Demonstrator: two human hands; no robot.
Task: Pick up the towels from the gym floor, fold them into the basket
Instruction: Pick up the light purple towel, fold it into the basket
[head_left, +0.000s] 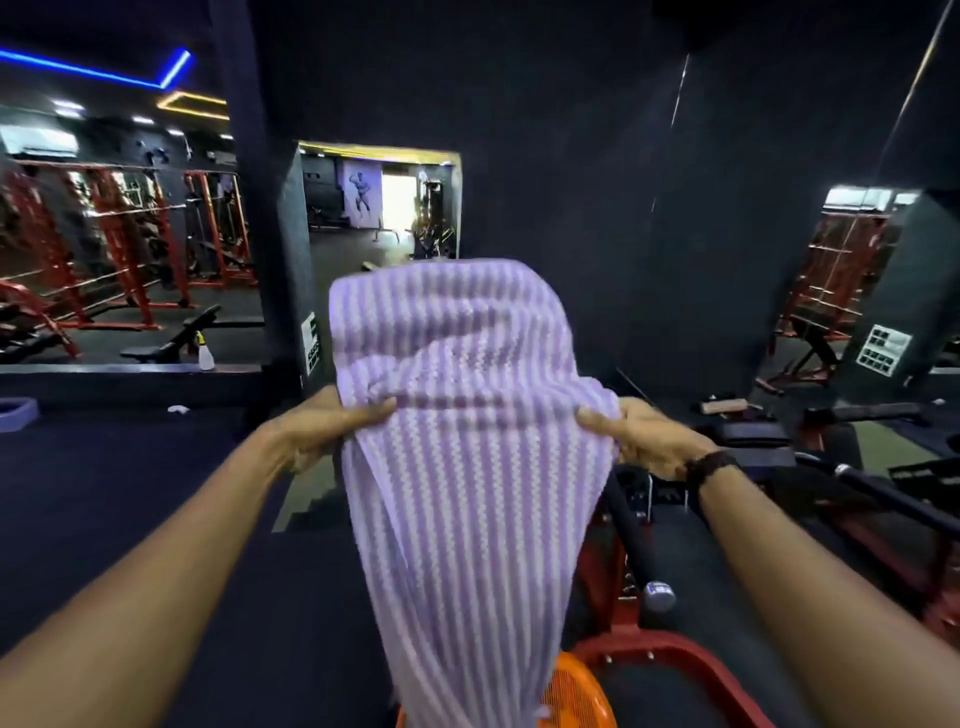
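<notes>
Dark gym flooring (156, 519) spreads under us, mirrors on the walls behind. We hold a lilac-and-white striped towel (467, 467) up at chest height, its top flopped over away from us, its lower end hanging down over an orange basket (576, 696). Our left hand (322, 431) and right hand (654, 436) each pinch a side edge, thumbs curled onto the cloth. A posted sheet (883, 349) on the right pillar is too blurred to read. Open floor lies left; a red machine frame (691, 660) and black bar (631, 530) crowd the right.
</notes>
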